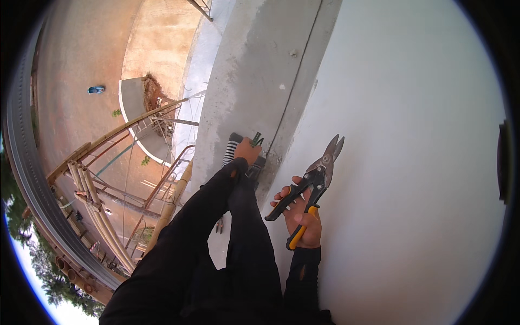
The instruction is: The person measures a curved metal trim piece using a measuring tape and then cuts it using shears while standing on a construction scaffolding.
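Observation:
My right hand (307, 219) is wrapped round the handles of a pair of tin snips (318, 179). Grey blades point up and away in front of the white wall, slightly apart at the tips. Its black handles have yellow-orange grips. Reaching down by my feet, my left hand (247, 152) is closed on a small dark green piece (257, 138), whose kind is too small to make out. A black-and-white striped sock (230, 151) shows right beside that hand.
I am on a narrow grey concrete ledge (260, 76) along the white wall (417, 162). Left of it is a drop to the ground, with bamboo and metal scaffolding (142, 116) close by. A small tool (219, 225) lies between my legs. A blue vehicle (96, 90) stands far below.

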`<action>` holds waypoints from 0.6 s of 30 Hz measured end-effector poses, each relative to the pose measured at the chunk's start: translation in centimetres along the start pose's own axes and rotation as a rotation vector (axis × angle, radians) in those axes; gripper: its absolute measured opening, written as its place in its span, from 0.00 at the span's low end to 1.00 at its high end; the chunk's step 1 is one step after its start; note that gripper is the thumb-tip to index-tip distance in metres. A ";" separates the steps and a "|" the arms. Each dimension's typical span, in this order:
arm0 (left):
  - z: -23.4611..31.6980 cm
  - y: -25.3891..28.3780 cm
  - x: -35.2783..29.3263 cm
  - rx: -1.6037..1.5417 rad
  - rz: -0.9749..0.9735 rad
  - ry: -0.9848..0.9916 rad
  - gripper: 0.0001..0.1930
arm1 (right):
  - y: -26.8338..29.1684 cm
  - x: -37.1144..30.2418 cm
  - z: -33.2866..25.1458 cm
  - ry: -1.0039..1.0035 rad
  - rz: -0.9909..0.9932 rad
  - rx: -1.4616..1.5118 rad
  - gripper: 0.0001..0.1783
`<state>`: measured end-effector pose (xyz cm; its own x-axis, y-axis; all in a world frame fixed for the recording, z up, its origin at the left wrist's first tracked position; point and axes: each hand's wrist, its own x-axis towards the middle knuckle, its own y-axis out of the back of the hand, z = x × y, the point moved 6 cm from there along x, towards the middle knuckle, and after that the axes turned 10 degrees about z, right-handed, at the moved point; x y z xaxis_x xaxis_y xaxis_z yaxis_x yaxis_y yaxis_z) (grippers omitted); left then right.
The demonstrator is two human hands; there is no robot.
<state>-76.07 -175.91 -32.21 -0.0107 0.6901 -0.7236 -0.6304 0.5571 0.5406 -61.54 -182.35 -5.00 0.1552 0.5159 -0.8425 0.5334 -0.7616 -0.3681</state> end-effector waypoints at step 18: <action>-4.1 -15.1 12.7 0.151 -0.022 -0.265 0.40 | 5.5 5.7 8.3 -0.224 0.123 -0.027 0.52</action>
<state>-69.85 -177.41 -51.33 0.2174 0.7623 -0.6096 -0.5053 0.6223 0.5979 -64.59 -186.89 -15.10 0.0343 0.3180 -0.9475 0.5447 -0.8008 -0.2491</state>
